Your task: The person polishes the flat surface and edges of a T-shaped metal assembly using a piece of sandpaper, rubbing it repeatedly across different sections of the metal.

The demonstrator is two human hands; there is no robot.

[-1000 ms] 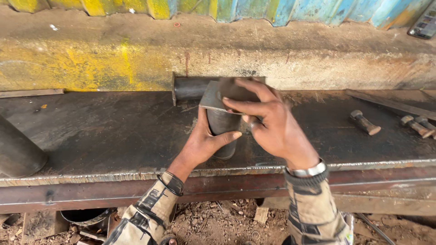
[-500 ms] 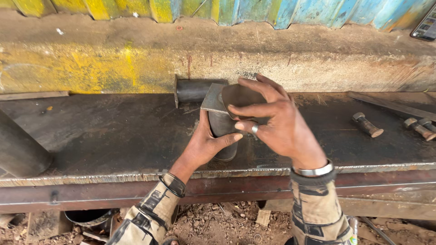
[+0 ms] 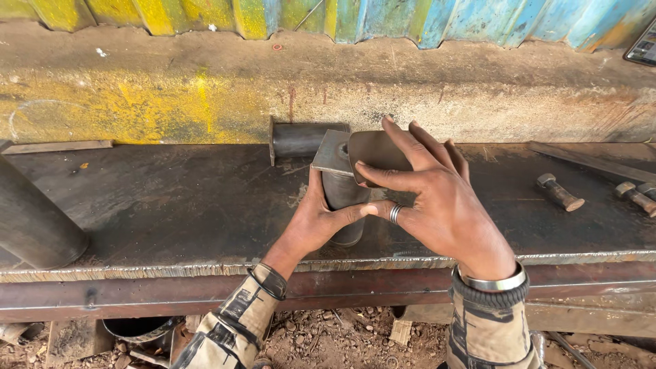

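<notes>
My left hand (image 3: 316,220) grips a short dark steel pipe (image 3: 345,198) with a square plate welded on its top end, held just above the steel workbench (image 3: 171,205). My right hand (image 3: 437,198) holds a flat dark metal plate (image 3: 376,152) against the pipe's top, thumb below and fingers spread over it. A ring sits on one finger and a metal bangle on the right wrist. Both sleeves are camouflage patterned. The pipe's lower end is partly hidden by my hands.
A second short pipe with a plate (image 3: 301,139) lies on its side behind my hands. A large dark cylinder (image 3: 34,219) rests at the left edge. Bolts (image 3: 559,193) and a flat bar (image 3: 588,162) lie at the right. A worn yellow-stained concrete wall (image 3: 137,102) backs the bench.
The view has shifted slightly. My right hand has slid along the plate and spread its fingers over it while the left keeps its grip on the pipe.
</notes>
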